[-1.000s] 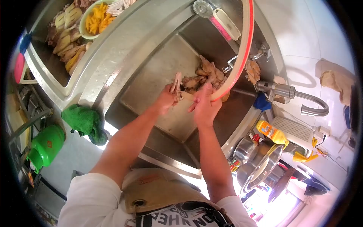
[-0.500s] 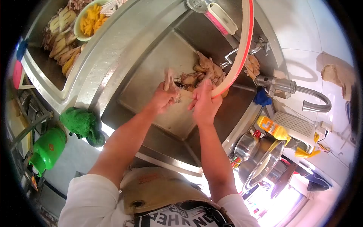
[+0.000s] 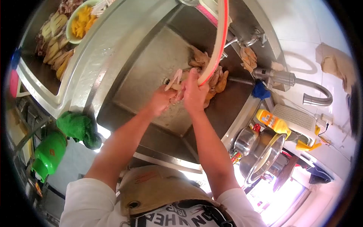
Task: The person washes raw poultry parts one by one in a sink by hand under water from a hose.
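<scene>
- Standing at the far left, a green gas cylinder (image 3: 49, 154) sits low, below the table's edge.
- Above it, a second sink (image 3: 42, 72) holds raw meat pieces (image 3: 56, 41) and a pale green bowl (image 3: 69, 34) with yellow pieces (image 3: 81, 22) in it.
- A green cloth (image 3: 73, 125) hangs over the front edge of the steel table (image 3: 100, 56).
- Inside the main sink (image 3: 145, 72), the left hand (image 3: 162, 100) is closed around a pale meat piece (image 3: 175, 78), whose thin end sticks up past the fingers.
- Just beside it, the right hand (image 3: 195, 92) grips a beige hose (image 3: 217, 55) with a red stripe, its thumb along the top; the hose's end is hard to make out between the two hands.
- Beyond and to the right of that hand, brown meat pieces (image 3: 215, 81) lie heaped on the sink floor.
- Near the wall tap (image 3: 257, 38), another meat piece (image 3: 248, 59) rests by the sink's back rim.
- Farther right come a steel faucet (image 3: 281, 77) with a curved spout, a blue cloth (image 3: 261, 90) below it, a metal pot (image 3: 246, 140) and a yellow bottle (image 3: 271, 120).
</scene>
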A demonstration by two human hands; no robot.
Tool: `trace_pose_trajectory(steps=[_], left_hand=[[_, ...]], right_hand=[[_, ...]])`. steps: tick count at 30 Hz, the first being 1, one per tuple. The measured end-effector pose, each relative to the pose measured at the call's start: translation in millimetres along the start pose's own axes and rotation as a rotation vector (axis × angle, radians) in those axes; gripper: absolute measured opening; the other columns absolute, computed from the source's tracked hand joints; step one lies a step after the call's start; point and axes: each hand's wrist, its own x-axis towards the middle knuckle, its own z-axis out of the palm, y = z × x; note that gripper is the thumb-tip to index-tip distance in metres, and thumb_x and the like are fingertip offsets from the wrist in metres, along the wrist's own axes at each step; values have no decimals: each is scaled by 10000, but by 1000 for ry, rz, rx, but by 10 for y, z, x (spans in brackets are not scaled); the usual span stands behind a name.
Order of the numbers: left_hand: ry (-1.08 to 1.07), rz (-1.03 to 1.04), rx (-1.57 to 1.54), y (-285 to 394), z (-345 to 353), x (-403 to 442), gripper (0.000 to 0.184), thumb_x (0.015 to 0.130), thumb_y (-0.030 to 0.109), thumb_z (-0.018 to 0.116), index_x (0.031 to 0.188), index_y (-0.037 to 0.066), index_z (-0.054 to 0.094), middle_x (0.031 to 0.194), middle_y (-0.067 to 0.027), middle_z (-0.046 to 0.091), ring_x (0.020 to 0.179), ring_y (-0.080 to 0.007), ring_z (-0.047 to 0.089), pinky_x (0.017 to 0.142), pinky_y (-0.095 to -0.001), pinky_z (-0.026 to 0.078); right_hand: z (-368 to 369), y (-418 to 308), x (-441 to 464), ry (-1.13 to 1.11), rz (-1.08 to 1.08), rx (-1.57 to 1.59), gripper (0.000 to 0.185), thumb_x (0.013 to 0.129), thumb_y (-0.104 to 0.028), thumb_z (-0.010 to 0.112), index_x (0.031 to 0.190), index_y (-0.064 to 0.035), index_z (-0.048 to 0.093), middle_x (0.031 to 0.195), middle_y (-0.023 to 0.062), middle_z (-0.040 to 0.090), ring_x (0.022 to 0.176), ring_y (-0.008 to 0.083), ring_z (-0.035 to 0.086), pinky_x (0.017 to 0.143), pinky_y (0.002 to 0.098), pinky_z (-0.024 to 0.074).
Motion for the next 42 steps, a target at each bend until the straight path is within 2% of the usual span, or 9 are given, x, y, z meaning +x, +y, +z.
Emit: trace_pose_trajectory(steps=[1, 4, 12, 18, 21, 24, 27, 38, 42], left_hand=[[20, 76, -81, -105, 3, 66, 96, 850, 136, 511, 893, 67, 562, 682, -7, 504, 475, -97, 386, 373, -270, 282], [79, 199, -73, -159, 39, 87, 98, 846, 121, 493, 848, 38, 546, 652, -20, 504, 474, -121, 405, 394, -276, 318], [281, -16, 167, 43, 116, -159, 120, 862, 94, 480, 876, -18, 520, 681, -74, 571, 568, -144, 540, 525, -311, 445], [309, 125, 254, -89, 49, -61, 205, 846, 35, 493, 1032, -45, 529, 735, -87, 594, 578, -150, 543, 533, -310, 455], [396, 212, 89, -18, 161, -123, 312, 844, 0, 472, 1153, -43, 486, 780, -97, 595, 597, -146, 543, 535, -308, 453], [307, 246, 1, -404, -22, 211, 381, 845, -26, 466, 1225, -26, 451, 800, -95, 586, 613, -135, 536, 525, -300, 443], [257, 174, -163, -412, -83, 248, 364, 843, -29, 479, 1207, -17, 468, 789, -81, 576, 616, -128, 525, 515, -286, 427], [336, 106, 36, -265, -77, 108, 306, 833, 8, 541, 1139, -12, 530, 801, -74, 589, 630, -119, 531, 517, -273, 416], [366, 139, 185, -317, -53, 124, 328, 840, 5, 542, 1168, -12, 537, 808, -79, 590, 613, -130, 531, 509, -281, 416]], right_hand=[[1, 53, 25, 20, 12, 11, 444, 960, -405, 543, 719, -39, 472, 565, 40, 477, 404, 113, 426, 316, 274, 353], [-48, 197, 88, 42, 47, 37, 441, 959, -397, 548, 703, -52, 450, 560, 33, 458, 415, 116, 424, 309, 272, 336], [-33, 288, -4, -5, 90, 120, 421, 958, -369, 550, 682, -83, 411, 553, 7, 393, 462, 115, 436, 293, 264, 299], [-21, 374, 29, 27, 114, 79, 424, 960, -379, 545, 686, -81, 416, 570, 34, 443, 424, 119, 412, 293, 266, 309], [-31, 436, 55, 5, 91, 114, 435, 962, -387, 540, 684, -75, 418, 564, 46, 454, 388, 121, 389, 293, 266, 313], [-54, 502, 96, 0, 82, 102, 446, 965, -395, 534, 685, -66, 425, 559, 50, 459, 371, 119, 379, 292, 266, 315], [-48, 588, 108, -7, 52, 89, 452, 968, -400, 528, 687, -59, 435, 552, 49, 463, 366, 117, 383, 292, 268, 316], [20, 490, 8, -17, 65, 82, 458, 960, -406, 541, 676, -57, 454, 548, 44, 472, 356, 110, 385, 298, 271, 311], [-59, 645, 58, 14, 55, 80, 390, 966, -334, 543, 694, -57, 500, 573, 11, 481, 434, 103, 433, 357, 282, 344]])
